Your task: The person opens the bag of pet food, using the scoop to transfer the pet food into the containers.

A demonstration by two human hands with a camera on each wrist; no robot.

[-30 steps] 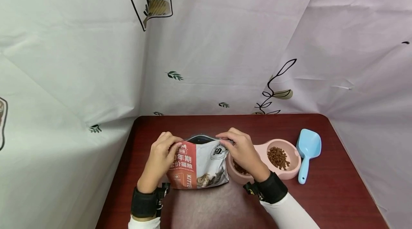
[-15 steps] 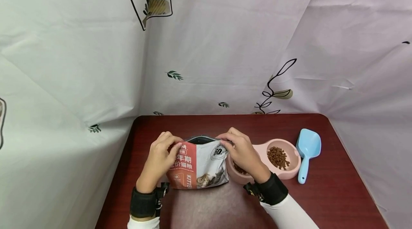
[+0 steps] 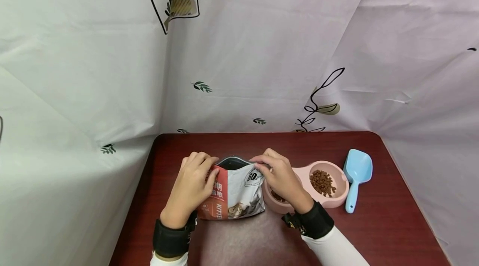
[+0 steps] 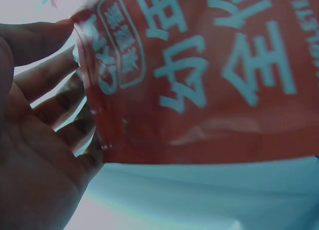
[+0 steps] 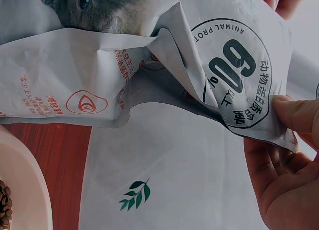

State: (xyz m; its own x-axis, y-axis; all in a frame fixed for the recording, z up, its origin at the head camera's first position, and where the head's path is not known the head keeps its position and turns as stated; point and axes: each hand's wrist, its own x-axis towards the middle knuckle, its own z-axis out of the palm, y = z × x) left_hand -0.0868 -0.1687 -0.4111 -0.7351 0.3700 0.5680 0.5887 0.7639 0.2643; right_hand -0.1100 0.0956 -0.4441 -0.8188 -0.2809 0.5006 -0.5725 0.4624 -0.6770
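A red and white cat food bag [image 3: 245, 189] stands upright on the table, its dark mouth gaping at the top between my hands. The left hand [image 3: 188, 187] pinches the top edge near the left corner, thumb in front and fingers behind. In the left wrist view, the thumb presses the red rim of the bag [image 4: 199, 90] and the other fingers spread behind it. At the right top corner, the right hand [image 3: 282, 176] pinches the white side of the bag. The right wrist view shows that thumb [image 5: 294, 113] beside the "60" print. What the bag contains is hidden.
Right of the bag sits a pink double bowl [image 3: 333, 204] with brown kibble [image 3: 322, 182] in both hollows; my right forearm partly covers the left one. A light blue scoop [image 3: 358, 166] lies against its right side. A patterned white cloth [image 3: 262, 58] hangs behind the red-brown table [image 3: 381, 224].
The left hand has shifted slightly right along the bag's top edge and covers more of the red panel. The right hand keeps its hold on the right corner.
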